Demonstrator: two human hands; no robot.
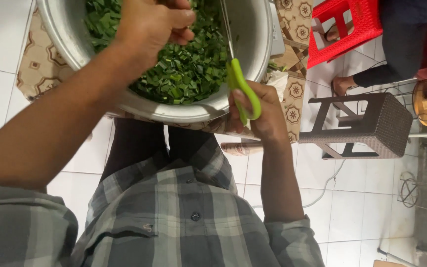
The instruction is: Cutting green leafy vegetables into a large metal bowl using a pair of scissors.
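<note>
The left hand hovered over the metal basin, its fingers curled shut, though whether they pinched any leaf could not be told. To cut well, it seemed wise to feed leaves squarely between the blades, fingertips clear. The chopped green leaves lay heaped in the basin as short, glossy strips. The right hand gripped the green-handled scissors, blades pointing over the basin.
</note>
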